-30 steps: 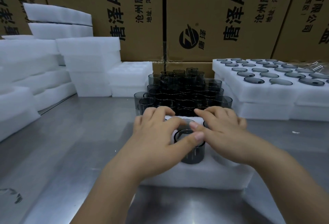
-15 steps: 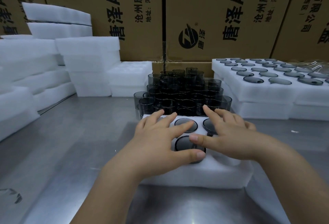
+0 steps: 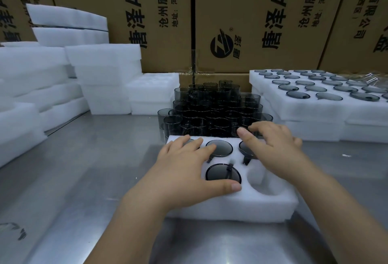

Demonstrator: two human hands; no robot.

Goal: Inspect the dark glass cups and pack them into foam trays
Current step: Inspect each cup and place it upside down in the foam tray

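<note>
Left hand [image 3: 184, 171]: flat on the foam tray [image 3: 231, 205], fingers spread, grasping nothing; the thumb lies along the near edge of a seated cup.
Right hand [image 3: 270, 148]: open, palm down over the tray's far right corner, gripping nothing; fingertips reach to the nearest loose cups.
Hidden: the left fingers cover most of the far-left pocket, and the right hand covers part of the far-right cup [image 3: 246, 148]; whether anything sits in the pocket under the left palm cannot be told.
Seated cup [image 3: 223, 173]: just beside the left thumb, sunk in its pocket so only a dark round face shows, with a thin dark strip across it.
Middle cup [image 3: 219, 148]: past the left fingertips, seated the same way, smoky grey.
Empty pocket [image 3: 264, 181]: below the right hand, bare white foam.
Loose cups [image 3: 210, 108]: beyond both hands, dark translucent glass, stacked in tiers on the metal table [image 3: 84, 169].
Filled trays [image 3: 315, 100]: right of the right hand, rows of cups in pockets; cut off at the frame edge.
Empty foam stacks [image 3: 100, 70]: far left of the left hand.
Cartons [image 3: 252, 22]: behind everything, printed brown cardboard.
</note>
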